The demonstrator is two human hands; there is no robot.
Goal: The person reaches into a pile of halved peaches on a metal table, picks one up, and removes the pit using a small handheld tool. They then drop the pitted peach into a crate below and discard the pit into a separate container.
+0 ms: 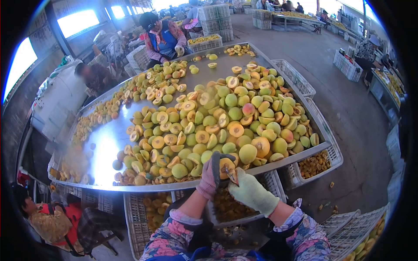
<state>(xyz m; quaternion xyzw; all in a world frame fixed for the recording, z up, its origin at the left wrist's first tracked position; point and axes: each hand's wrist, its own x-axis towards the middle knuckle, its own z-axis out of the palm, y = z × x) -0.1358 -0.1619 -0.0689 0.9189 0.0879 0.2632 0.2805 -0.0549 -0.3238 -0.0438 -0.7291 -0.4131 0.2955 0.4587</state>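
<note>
Peach half (227, 166) at the near edge of the metal table (109, 139), my left hand (208, 177) wrapped tight around it; my right hand (252, 193) just below that edge, fingers closed on a small tool (233, 175); white crate (275, 180) under the table

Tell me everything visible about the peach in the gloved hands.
The peach is a cut half, its yellow-orange flesh facing the camera. The left hand, in a pink-grey glove, wraps around its left side. The right hand, in a pale green glove, touches its lower right edge. It is held at the table rim.
</note>
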